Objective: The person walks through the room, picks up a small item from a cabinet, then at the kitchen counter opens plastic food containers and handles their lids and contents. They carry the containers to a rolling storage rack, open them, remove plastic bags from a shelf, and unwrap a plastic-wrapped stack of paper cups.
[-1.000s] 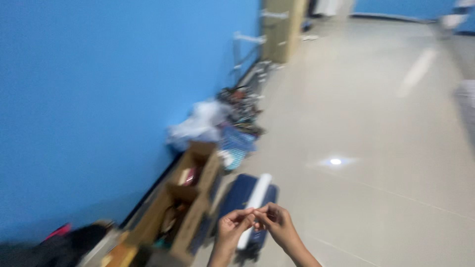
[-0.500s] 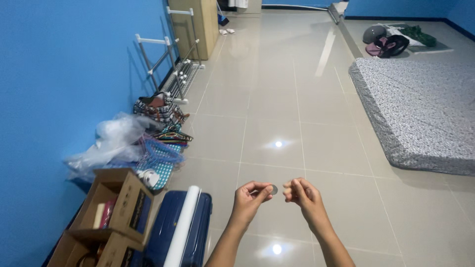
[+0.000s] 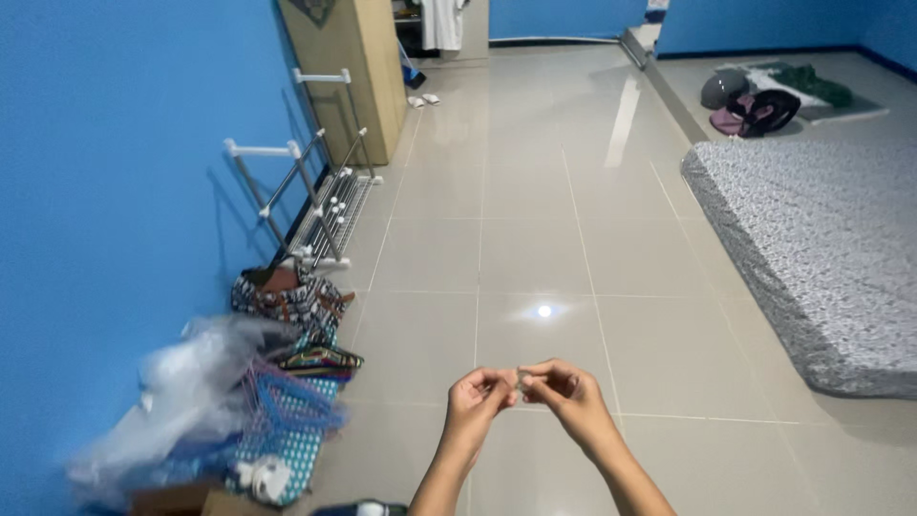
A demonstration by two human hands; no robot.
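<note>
My left hand [image 3: 475, 398] and my right hand [image 3: 566, 394] are held out in front of me above the tiled floor [image 3: 535, 239]. Their fingertips meet and pinch a very small pale object [image 3: 519, 376] between them; what it is cannot be told. Both hands have the fingers curled in around that pinch.
Against the blue wall [image 3: 105, 210] lie a clear plastic bag [image 3: 191, 382], a patterned bag [image 3: 287, 296] and a folded metal drying rack [image 3: 320, 205]. A wooden cabinet [image 3: 349, 67] stands further back. A grey patterned mattress [image 3: 821, 248] lies on the floor at right, with bags [image 3: 755, 105] beyond it.
The view has lifted and turned further into the room; the cardboard box and blue case have slid out of the bottom. My hands, slightly apart half a second ago, have come together.
</note>
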